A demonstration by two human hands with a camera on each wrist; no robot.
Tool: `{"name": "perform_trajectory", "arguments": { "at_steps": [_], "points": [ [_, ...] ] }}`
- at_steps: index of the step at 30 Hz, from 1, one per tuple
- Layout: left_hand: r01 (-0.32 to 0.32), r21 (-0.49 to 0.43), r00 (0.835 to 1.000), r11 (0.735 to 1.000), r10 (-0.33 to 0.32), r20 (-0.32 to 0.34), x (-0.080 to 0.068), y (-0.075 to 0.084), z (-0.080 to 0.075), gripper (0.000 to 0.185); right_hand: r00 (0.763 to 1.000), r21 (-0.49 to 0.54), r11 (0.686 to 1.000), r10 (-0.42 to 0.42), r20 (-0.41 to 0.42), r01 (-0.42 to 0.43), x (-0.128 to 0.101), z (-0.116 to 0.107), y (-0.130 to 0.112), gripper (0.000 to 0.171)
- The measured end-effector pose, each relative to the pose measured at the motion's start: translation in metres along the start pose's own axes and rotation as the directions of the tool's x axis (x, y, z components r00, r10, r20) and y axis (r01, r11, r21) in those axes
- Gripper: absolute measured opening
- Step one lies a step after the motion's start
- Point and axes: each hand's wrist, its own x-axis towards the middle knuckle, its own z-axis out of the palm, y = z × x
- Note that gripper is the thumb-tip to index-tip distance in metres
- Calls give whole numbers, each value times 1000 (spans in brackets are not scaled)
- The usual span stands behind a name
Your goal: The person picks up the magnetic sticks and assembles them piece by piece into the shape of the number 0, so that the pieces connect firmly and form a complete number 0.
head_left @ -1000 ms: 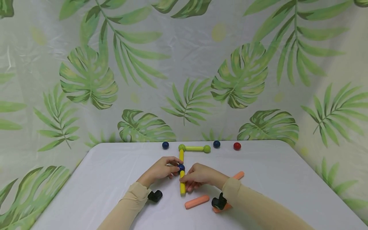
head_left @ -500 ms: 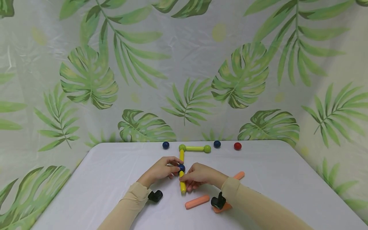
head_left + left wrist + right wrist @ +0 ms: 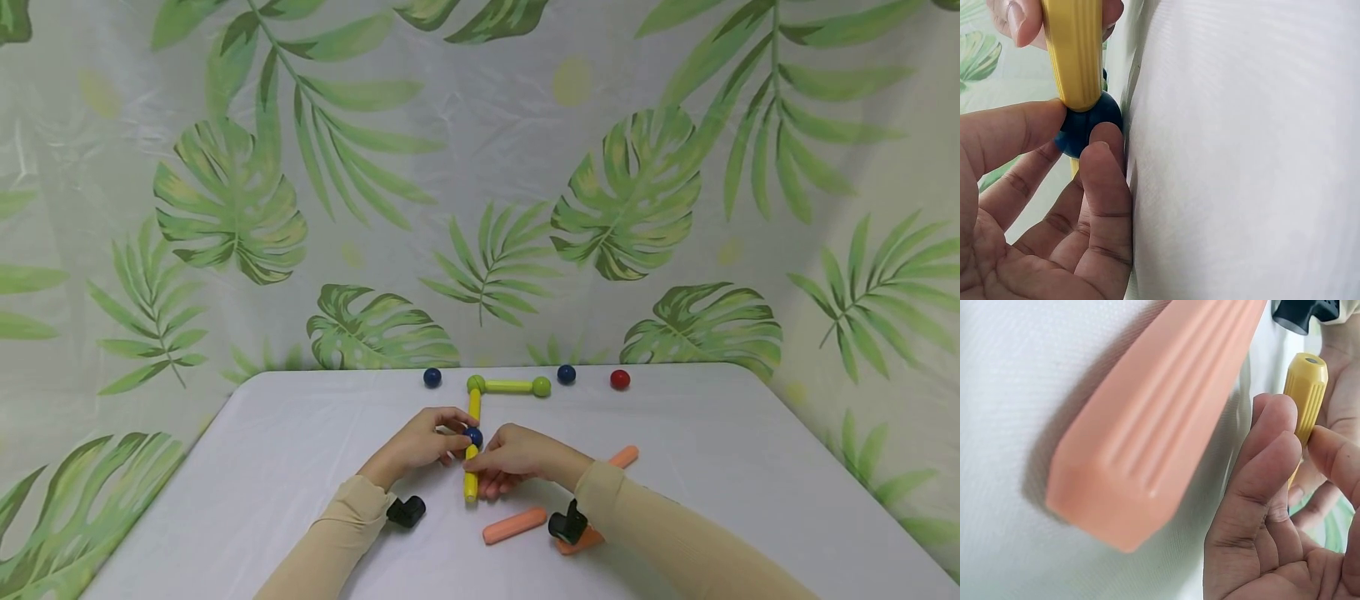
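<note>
My left hand [image 3: 426, 439] grips a dark blue ball [image 3: 474, 437] between thumb and fingers. In the left wrist view a ribbed yellow rod [image 3: 1075, 53] meets that blue ball [image 3: 1075, 134] at its end. My right hand [image 3: 525, 457] pinches this near yellow rod [image 3: 471, 485], whose free end points toward me. From the ball's far side a second yellow rod [image 3: 475, 406] runs to a green ball [image 3: 476, 384]. A yellow-green rod [image 3: 508, 387] links that one to another green ball [image 3: 542, 386]. The right wrist view shows the yellow rod [image 3: 1305, 387] between thumb and fingers.
Two loose blue balls, a left one [image 3: 432, 377] and a right one [image 3: 566, 374], lie by the table's far edge with a red ball [image 3: 620, 379]. An orange rod [image 3: 514, 526] lies near my right wrist. More orange [image 3: 624, 456] shows beside and under the right forearm.
The near end of the held yellow rod has swung slightly left and tilted up a little. My right fingertips shifted slightly left with it; the left hand stays on the blue ball.
</note>
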Motion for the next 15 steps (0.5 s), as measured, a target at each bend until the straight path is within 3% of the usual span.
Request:
{"name": "perform_trajectory", "arguments": {
  "at_steps": [15],
  "points": [
    [23, -6, 1000, 1000, -23, -11, 0, 3, 1, 28, 999, -58, 998, -32, -3, 32, 2, 1, 4, 36]
  ]
}}
